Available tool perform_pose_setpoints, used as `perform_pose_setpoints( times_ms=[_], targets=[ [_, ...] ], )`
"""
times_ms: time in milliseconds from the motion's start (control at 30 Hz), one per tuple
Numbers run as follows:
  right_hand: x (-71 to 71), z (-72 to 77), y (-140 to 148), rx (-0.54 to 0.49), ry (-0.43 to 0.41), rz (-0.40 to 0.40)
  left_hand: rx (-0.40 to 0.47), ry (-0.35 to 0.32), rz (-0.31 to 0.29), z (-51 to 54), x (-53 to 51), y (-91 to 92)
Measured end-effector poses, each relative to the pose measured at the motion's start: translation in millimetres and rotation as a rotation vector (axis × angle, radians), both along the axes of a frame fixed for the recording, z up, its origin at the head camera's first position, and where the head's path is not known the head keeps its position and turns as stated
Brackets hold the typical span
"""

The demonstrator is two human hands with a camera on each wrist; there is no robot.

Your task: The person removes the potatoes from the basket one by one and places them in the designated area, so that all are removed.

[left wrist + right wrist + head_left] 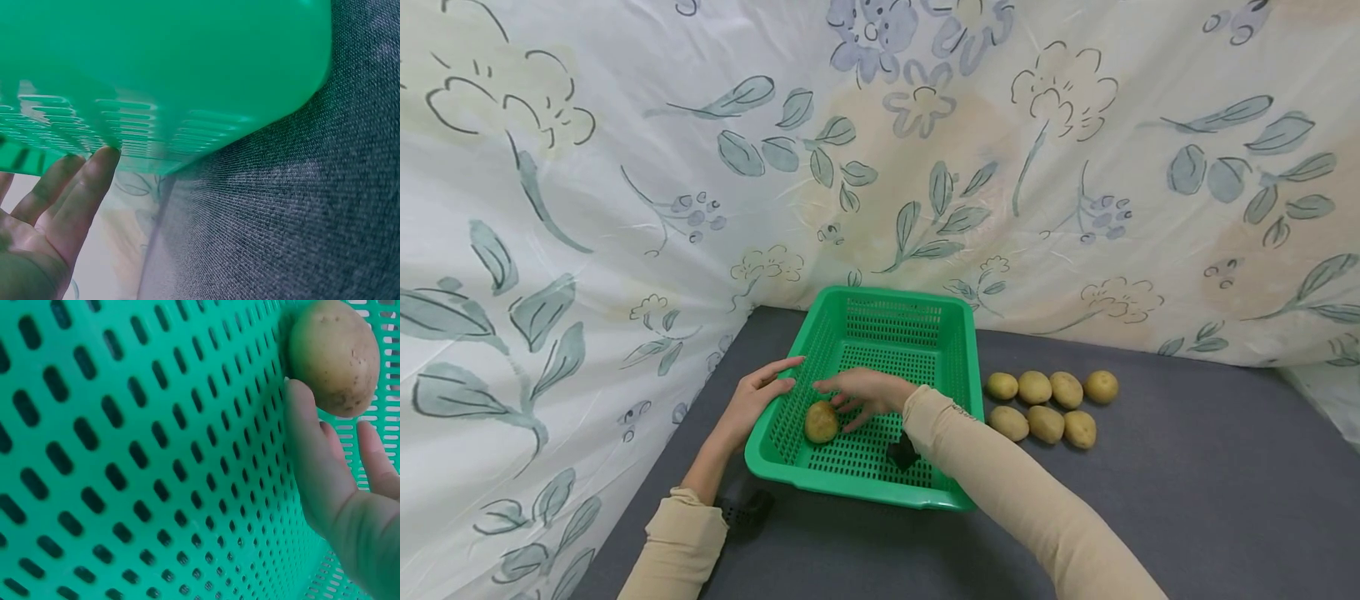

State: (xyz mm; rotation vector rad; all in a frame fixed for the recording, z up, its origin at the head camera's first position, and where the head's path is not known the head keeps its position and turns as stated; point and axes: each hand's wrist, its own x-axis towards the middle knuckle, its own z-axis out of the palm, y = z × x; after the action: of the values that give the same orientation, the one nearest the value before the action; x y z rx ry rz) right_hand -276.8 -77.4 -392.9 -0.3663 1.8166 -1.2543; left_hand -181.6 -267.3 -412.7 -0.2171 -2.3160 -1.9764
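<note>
A green plastic basket (865,493) with slotted walls stands on the dark cloth. Inside it, near the left wall, lies one yellow-brown potato (821,422); the right wrist view shows dark specks on the potato (334,356). My right hand (872,392) reaches into the basket, its fingers spread beside the potato, not closed round it. At the basket's left side is my left hand (748,408), fingertips by the rim. In the left wrist view, fairly straight fingers (87,187) of that hand touch the basket's outer wall.
To the right of the basket, several potatoes (1046,424) lie in two rows on the dark grey cloth (1187,467). A flower-patterned white curtain (925,192) hangs behind and along the left side. Small dark devices sit at both wrists.
</note>
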Motion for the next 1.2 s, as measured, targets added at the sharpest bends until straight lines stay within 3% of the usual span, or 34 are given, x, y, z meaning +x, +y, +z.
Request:
perform_pose_setpoints(
  times_ms=[300,700,1200],
  targets=[
    [8.6,-2.0,-2,0.003,0.055,0.075,-0.020,0.002,0.003,1.3,-1.1,-0.2],
    [27.8,3.5,-8,0.047,0.136,0.032,-0.034,-0.009,0.010,0.0,-0.4,-0.9],
    [28.7,-2.0,-13,0.089,0.214,-0.008,-0.045,-0.006,0.023,-0.6,-1.6,-1.4]
  ],
)
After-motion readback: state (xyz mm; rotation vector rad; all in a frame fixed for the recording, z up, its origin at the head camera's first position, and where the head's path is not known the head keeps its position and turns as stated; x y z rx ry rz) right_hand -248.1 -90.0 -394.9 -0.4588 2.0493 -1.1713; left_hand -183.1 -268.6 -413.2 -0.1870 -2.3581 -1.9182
